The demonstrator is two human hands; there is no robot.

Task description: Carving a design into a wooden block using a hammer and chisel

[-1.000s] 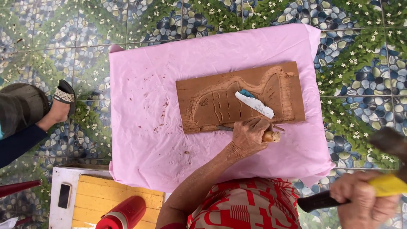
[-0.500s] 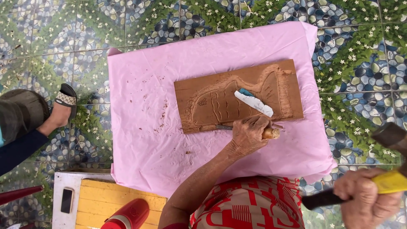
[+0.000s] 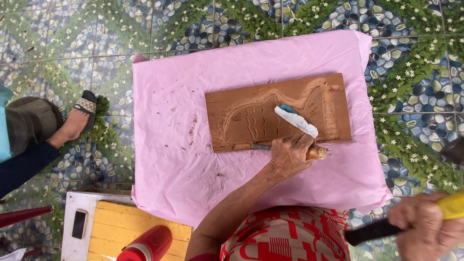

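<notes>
A brown wooden board (image 3: 251,104) with a carved relief lies on a pink cloth (image 3: 169,159). My left hand (image 3: 289,157) grips a chisel (image 3: 316,153) by its wooden handle. The metal blade points left along the board's near edge. My right hand (image 3: 425,229) is at the lower right, apart from the board. It is closed on a hammer (image 3: 452,205) with a yellow and black handle, whose dark head is raised at the right edge. A tool wrapped in white tape (image 3: 296,121) with a blue part rests on the board just beyond my left hand.
Wood chips dot the cloth. Another person's sandalled foot (image 3: 77,121) rests on the pebble-patterned floor tiles (image 3: 72,43) at the left. A white and yellow stool (image 3: 113,224) with a dark phone (image 3: 79,224) and a red bottle (image 3: 145,246) stands at the lower left.
The view has shifted a little. My left hand stays with the chisel at the board's near edge, and my right hand with the hammer has drifted slightly right.
</notes>
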